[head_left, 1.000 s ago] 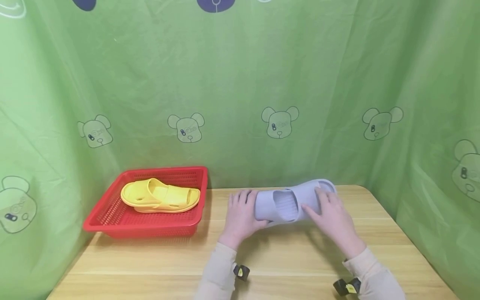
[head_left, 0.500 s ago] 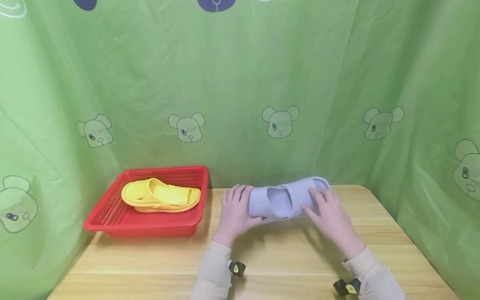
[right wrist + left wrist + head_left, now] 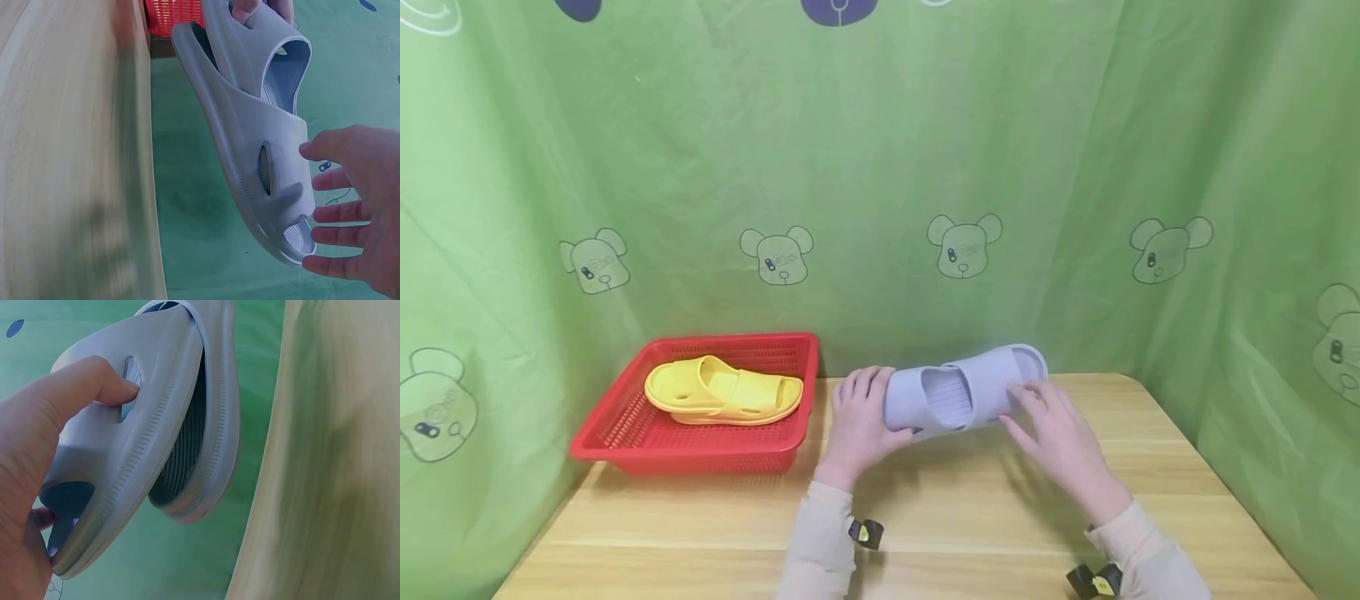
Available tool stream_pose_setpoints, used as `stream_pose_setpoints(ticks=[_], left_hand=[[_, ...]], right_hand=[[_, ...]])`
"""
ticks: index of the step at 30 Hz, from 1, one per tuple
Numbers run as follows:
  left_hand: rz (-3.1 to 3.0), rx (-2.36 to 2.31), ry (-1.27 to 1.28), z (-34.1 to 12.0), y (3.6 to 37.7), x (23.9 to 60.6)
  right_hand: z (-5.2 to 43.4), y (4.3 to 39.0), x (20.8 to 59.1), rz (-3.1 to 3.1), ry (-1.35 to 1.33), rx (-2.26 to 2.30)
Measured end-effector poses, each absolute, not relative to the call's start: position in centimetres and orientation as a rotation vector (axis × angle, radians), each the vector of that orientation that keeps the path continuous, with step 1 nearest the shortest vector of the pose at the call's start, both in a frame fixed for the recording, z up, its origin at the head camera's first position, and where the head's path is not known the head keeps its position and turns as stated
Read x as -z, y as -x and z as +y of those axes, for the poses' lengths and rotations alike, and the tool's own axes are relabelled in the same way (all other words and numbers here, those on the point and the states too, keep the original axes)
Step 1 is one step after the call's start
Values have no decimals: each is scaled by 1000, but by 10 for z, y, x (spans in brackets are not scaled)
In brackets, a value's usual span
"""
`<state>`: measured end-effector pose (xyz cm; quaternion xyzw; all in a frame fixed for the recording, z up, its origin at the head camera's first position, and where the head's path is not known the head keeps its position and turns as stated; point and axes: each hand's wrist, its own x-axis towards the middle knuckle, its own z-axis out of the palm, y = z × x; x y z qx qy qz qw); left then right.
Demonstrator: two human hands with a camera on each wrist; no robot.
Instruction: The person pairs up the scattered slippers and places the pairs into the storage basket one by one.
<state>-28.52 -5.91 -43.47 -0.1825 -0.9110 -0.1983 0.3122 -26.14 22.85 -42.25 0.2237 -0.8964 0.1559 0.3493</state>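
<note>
A pair of pale lavender-grey slippers (image 3: pixel 992 383), nested into each other, is held up above the back of the table. My left hand (image 3: pixel 857 421) grips the pair's left end, and in the left wrist view its thumb (image 3: pixel 94 378) presses into a side slot of one slipper. Around the other end, my right hand (image 3: pixel 1063 433) lies with its fingers spread. The right wrist view shows those fingers (image 3: pixel 340 235) fairly straight, their tips right by the strap and toe of the other slipper (image 3: pixel 290 156), not curled round it.
A red plastic basket (image 3: pixel 700 455) stands at the table's back left, with yellow slippers (image 3: pixel 730 392) stacked inside. A green curtain (image 3: pixel 880 167) with bear-head prints encloses the wooden table (image 3: pixel 970 517) at the back and sides.
The lavender-grey slippers have shifted left and slightly up, with the left hand gripping them. The right hand has moved less, and its fingers have slid toward the pair's right end and loosened.
</note>
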Motion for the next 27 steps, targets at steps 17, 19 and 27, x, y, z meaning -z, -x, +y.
stream_pose_setpoints(ticks=[17,19,27], left_hand=[[-2369,521,459,-69,288,426],[-2353,522,467,-70,289,426],[-2339,510,463,-76,290,418]], right_hand=[[222,257,419,-2282,-702,-318],[222,256,419,-2285,-706,-316],[218,255,422,-2302,-733,-309]])
